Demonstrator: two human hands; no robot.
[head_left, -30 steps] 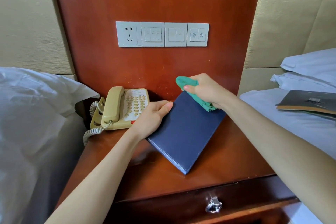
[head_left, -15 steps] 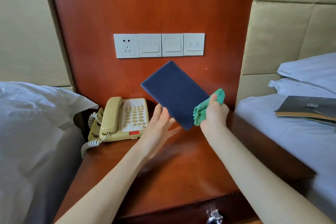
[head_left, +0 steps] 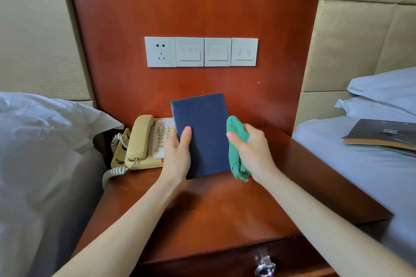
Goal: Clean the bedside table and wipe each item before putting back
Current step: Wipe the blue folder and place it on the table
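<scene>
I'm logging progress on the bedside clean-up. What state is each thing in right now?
Blue folder: closed, held upright above the table in the left hand grip.
Green cloth: bunched in the right hand, beside the folder's edge.
Telephone: handset on its cradle, on the table.
Drawer: shut.
Booklets: closed, lying on the right bed.

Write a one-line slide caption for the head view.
Left hand holds a navy folder upright above the bedside table; right hand grips a green cloth.
</scene>
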